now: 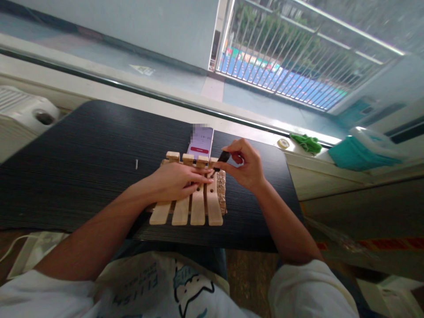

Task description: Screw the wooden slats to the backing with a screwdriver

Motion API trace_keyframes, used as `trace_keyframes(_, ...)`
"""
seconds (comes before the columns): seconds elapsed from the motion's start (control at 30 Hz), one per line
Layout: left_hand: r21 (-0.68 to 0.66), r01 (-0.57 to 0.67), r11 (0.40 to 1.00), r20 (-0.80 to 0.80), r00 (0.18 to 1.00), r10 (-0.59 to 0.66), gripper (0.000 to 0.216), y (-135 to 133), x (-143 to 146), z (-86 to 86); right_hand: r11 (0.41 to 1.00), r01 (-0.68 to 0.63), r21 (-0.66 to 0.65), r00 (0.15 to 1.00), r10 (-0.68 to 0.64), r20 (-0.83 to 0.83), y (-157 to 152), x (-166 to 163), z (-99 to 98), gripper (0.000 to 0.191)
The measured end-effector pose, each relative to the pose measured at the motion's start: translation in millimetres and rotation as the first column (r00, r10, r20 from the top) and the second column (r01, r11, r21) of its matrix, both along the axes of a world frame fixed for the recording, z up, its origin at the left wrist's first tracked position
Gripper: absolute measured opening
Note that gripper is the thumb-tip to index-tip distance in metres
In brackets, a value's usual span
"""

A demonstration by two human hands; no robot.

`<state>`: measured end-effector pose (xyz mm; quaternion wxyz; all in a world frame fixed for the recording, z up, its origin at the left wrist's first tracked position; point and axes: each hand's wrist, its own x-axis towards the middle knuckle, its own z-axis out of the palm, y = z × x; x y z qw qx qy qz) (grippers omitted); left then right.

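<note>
My right hand (245,164) pinches the black handle of a small screwdriver (223,157) between thumb and fingers. Its shaft points down at the rightmost of several pale wooden slats (198,214), which lie side by side with dark holes in them. Across the upper part of these slats rests my left hand (174,182), fingers stretched flat and their tips close to the screwdriver's tip. Whether the tip sits in a screw is too small to tell. Under the slats is a brown, rough-textured block (221,190), partly covered.
Beyond the slats a lit phone (202,139) lies on the dark table (99,145). A small pale screw-like piece (136,164) is left of my hands. On the sill are a tape roll (283,143), a green cloth (306,143) and a teal container (354,152).
</note>
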<state>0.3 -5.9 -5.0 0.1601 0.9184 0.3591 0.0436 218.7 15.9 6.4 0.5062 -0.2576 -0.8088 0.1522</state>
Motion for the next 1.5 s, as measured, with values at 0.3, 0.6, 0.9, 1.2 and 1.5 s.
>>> trace_keyframes(0.3, -0.005, 0.000, 1.000, 0.006, 1.000, 0.000, 0.043, -0.4, -0.3, -0.2, 0.998, 0.049, -0.040, 0.999, -0.048, 0.020, -1.3, -0.3, -1.0, 0.026)
trace_keyframes(0.6, -0.001, 0.001, 1.000, 0.010, 1.000, -0.001, 0.043, -0.3, -1.1, -0.6, 0.990, 0.114, -0.085, 0.993, -0.110, 0.048, 0.5, 1.3, -6.3, 0.026)
trace_keyframes(0.9, 0.001, 0.006, 1.000, 0.026, 1.000, -0.006, 0.044, -0.5, -1.4, -0.2, 0.999, 0.002, -0.034, 0.991, 0.002, 0.134, 0.4, 9.6, 4.9, 0.019)
trace_keyframes(1.2, 0.001, 0.008, 1.000, 0.035, 0.999, -0.008, 0.043, 0.1, -1.4, -0.5, 0.964, -0.080, -0.255, 0.956, 0.147, 0.253, 3.2, 21.7, 5.8, 0.031)
trace_keyframes(1.5, 0.017, 0.019, 1.000, 0.020, 1.000, -0.019, 0.043, -0.1, -0.8, -1.2, 0.901, -0.174, -0.397, 0.960, 0.245, 0.136, 3.2, 18.9, 0.3, 0.028)
